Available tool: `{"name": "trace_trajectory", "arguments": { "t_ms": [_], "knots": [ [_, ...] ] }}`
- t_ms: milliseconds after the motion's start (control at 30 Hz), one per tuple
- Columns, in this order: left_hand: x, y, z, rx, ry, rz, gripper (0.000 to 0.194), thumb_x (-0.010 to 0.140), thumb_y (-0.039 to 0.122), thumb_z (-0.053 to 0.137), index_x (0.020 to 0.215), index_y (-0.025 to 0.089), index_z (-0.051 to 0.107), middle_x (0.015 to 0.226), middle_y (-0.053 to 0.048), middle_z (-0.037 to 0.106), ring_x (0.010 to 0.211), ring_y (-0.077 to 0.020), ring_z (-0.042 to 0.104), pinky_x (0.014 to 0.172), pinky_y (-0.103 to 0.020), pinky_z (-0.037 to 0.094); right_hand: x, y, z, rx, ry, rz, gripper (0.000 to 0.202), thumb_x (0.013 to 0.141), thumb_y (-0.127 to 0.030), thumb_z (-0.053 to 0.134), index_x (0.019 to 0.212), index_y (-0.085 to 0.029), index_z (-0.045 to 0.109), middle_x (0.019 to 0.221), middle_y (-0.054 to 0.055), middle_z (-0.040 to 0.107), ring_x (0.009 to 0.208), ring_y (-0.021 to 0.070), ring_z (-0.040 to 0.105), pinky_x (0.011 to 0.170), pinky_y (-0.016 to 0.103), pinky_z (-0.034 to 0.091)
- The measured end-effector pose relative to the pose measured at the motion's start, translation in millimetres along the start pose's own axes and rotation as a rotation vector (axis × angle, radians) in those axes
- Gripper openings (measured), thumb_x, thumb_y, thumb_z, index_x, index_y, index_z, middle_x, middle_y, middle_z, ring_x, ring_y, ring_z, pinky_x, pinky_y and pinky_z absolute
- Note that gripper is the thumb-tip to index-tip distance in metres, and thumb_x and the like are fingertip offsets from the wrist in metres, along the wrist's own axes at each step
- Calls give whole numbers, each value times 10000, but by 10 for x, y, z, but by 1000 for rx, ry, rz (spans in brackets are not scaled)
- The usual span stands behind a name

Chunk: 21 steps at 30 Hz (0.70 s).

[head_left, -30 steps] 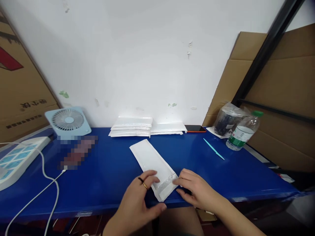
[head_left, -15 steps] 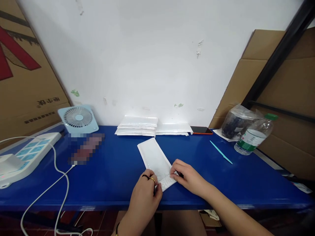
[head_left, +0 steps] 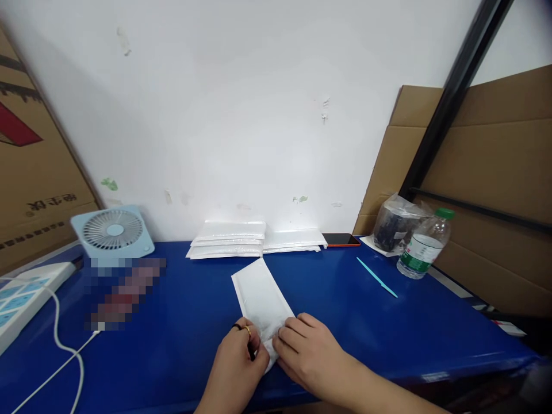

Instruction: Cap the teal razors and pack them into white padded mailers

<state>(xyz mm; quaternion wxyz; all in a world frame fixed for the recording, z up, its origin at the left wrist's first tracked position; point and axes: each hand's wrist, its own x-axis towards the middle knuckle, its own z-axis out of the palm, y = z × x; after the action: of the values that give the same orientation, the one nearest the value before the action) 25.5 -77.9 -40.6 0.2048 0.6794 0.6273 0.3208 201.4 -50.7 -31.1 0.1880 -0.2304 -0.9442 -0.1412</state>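
Note:
A white padded envelope (head_left: pixel 262 296) lies slanted on the blue table, its near end between my hands. My left hand (head_left: pixel 241 359) is closed on the envelope's near left corner, with rings on its fingers and something small and dark by the fingertips. My right hand (head_left: pixel 308 351) has its fingers bent together over the near right edge, covering part of the near end. Behind it, against the wall, lie a taller stack of white envelopes (head_left: pixel 228 238) and a lower stack (head_left: pixel 293 240).
At the left are a light blue fan (head_left: pixel 115 230), a power strip (head_left: pixel 34 296), a white cable (head_left: pixel 58 333) and a blurred-out item. To the right lie a phone (head_left: pixel 342 240), a turquoise stick (head_left: pixel 376 277), a bagged dark object (head_left: pixel 390 227) and a bottle (head_left: pixel 422 250).
My right hand has moved left and over the envelope's near end, closer to my left hand, covering more of it. The camera view has shifted, too.

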Motion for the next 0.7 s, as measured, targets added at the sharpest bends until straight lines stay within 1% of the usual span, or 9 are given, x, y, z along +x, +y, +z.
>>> {"name": "trace_trajectory", "arguments": {
  "t_ms": [133,233,367,500,567,600,633,667,700],
  "knots": [
    [58,-24,-46,-107,-31,-11,183,677,168,440,542,194,320,593,29,418,560,-120,426,533,-238,299,67,-41,52,-112,73,-19,105,847,-148,478,896,-162,569,815,51,616,810,188,499,689,352,334],
    [86,-50,-73,-142,-17,-17,190,670,170,436,531,196,310,563,37,389,550,-120,400,536,-241,294,57,-21,-14,-115,89,-26,139,847,-158,486,954,-151,574,856,59,628,804,186,504,680,353,340],
    [115,-76,-99,-179,-53,-28,182,659,163,445,527,195,325,555,38,393,550,-121,396,533,-243,300,12,53,-73,-96,116,-115,207,868,-129,460,1044,-131,567,944,69,640,842,176,518,707,344,363],
    [91,-64,-117,-208,-56,-2,193,722,208,472,557,188,373,582,28,416,559,-126,417,543,-251,329,29,93,12,-64,102,-131,216,859,-112,464,1046,-107,572,798,66,641,759,169,542,644,321,386],
    [43,-58,-134,-259,6,54,111,759,280,505,717,178,492,695,-3,488,631,-145,469,591,-268,380,55,114,21,-17,108,-102,215,855,-110,462,1035,-116,581,741,57,634,713,162,549,622,308,401],
    [15,-59,-146,-281,68,99,175,759,316,532,867,179,520,806,-32,524,702,-163,497,636,-286,405,65,135,-2,29,120,-64,222,856,-114,459,1039,-126,583,745,56,638,706,159,554,620,300,412],
    [-15,-61,-159,-298,147,143,314,754,342,554,1021,188,497,938,-65,529,785,-184,512,688,-310,417,70,170,-48,92,138,-8,235,858,-121,454,1053,-138,583,774,59,646,717,158,563,628,293,425],
    [-42,-65,-173,-314,232,181,430,754,361,562,1136,202,445,1060,-92,502,862,-202,511,735,-332,417,69,222,-113,169,162,64,248,861,-131,450,1070,-152,582,819,64,655,736,157,572,643,284,440],
    [-65,-68,-185,-333,306,202,485,767,374,549,1201,217,401,1146,-108,462,919,-214,502,772,-349,410,60,296,-194,255,197,153,261,862,-144,447,1085,-165,582,872,68,660,770,158,582,669,277,454]
  ]
}}
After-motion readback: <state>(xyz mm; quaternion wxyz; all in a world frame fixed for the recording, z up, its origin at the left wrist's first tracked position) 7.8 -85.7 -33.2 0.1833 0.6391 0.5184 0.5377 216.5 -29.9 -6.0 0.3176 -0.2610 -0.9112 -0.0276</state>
